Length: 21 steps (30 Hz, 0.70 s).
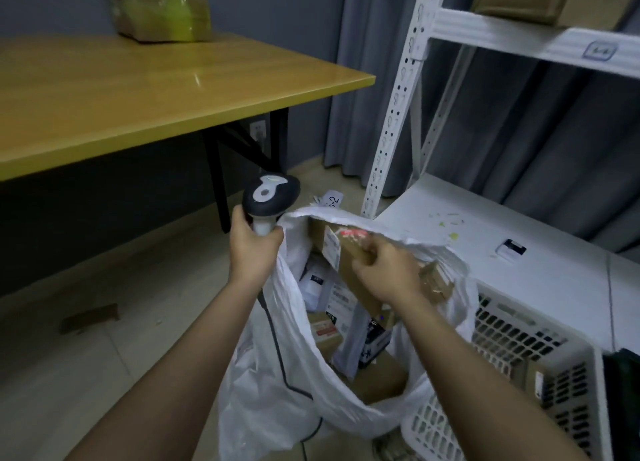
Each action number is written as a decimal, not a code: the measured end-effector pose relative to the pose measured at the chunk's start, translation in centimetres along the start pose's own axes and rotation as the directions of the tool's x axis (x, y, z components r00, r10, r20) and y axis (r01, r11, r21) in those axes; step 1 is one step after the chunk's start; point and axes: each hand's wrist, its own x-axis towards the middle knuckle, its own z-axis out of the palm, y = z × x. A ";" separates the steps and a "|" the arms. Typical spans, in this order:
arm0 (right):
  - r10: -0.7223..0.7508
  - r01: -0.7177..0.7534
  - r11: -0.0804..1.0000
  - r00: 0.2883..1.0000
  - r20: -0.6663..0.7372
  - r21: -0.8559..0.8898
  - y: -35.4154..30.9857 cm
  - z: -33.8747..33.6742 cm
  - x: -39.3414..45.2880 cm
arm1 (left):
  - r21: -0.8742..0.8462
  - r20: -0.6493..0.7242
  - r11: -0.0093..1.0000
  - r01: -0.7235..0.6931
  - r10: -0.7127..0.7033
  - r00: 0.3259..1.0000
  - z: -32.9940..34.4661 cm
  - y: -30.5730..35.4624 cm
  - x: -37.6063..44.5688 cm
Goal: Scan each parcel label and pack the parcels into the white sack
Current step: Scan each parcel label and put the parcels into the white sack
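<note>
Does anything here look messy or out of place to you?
A few things. Small paper scraps litter the white lower shelf. A flat piece of cardboard lies loose on the floor. A slip of paper sits on the floor behind the white sack. Nothing looks damaged.

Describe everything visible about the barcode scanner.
The barcode scanner is a handheld gun type with a dark rounded head, a grey-white top panel and a pale handle. The left hand grips the handle, holding it upright beside the white sack's rim. A dark cable trails down from it along the sack.
</note>
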 end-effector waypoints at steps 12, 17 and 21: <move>-0.145 0.058 0.967 0.927 0.347 0.249 6.7 5.2 -4.2 | 0.065 0.026 0.997 0.040 -0.042 0.999 0.5 -2.1 -0.9; 0.022 -0.098 0.971 0.944 0.330 0.216 9.9 3.3 -7.7 | 0.118 0.055 0.993 0.022 -0.029 0.998 0.6 -1.7 -3.7; 0.092 -0.152 0.937 0.976 0.198 0.315 10.7 1.7 -9.9 | 0.139 0.094 0.990 -0.019 0.005 0.996 0.3 -0.7 -7.0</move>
